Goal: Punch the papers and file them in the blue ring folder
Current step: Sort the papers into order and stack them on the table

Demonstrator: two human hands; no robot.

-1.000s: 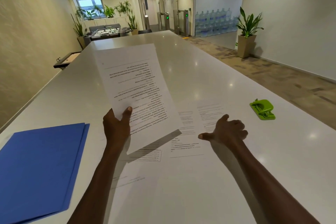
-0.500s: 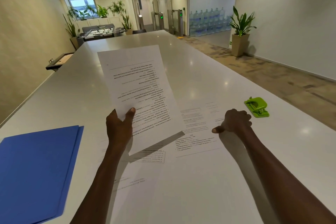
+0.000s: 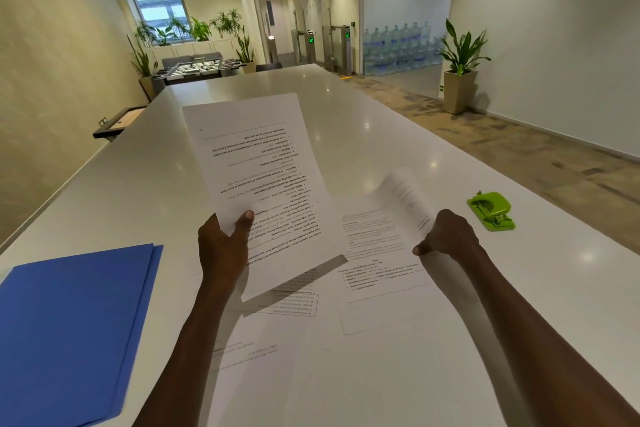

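While the white bench (image 3: 398, 121) is carrying everything, the blue ring folder (image 3: 69, 333) is lying shut left of the left hand (image 3: 221, 246), which is pinching one upright sheet (image 3: 263, 184). The right hand (image 3: 446, 236) is pinching a second sheet (image 3: 401, 198), peeling it up; squaring both edges before punching seems wise. The green punch (image 3: 490, 211) is waiting just right of it, unobstructed.

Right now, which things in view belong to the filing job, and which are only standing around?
Job: held sheet, sheet being lifted, papers on table, green punch, blue folder.

Not job: potted plant, water bottles, football table.
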